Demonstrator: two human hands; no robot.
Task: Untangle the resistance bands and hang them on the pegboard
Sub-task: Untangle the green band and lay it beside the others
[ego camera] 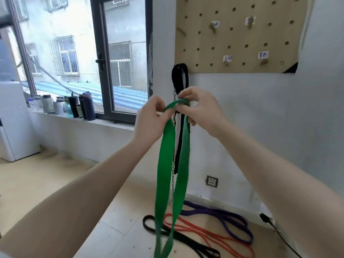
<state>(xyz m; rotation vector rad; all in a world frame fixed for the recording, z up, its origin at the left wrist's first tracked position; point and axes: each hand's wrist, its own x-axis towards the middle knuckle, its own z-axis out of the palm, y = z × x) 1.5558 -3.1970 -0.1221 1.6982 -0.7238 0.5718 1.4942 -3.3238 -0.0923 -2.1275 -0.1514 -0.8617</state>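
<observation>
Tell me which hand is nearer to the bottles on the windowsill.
Left. The left hand holds the green band right of the bottles; the right hand is farther right.

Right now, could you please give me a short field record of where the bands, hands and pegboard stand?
held band: green band, top loop pinched by left hand and right hand
floor bands: black band, red band, purple band, overlapping
pegboard: labelled pegs, no band hung yet
wall: black strap with chain
</observation>
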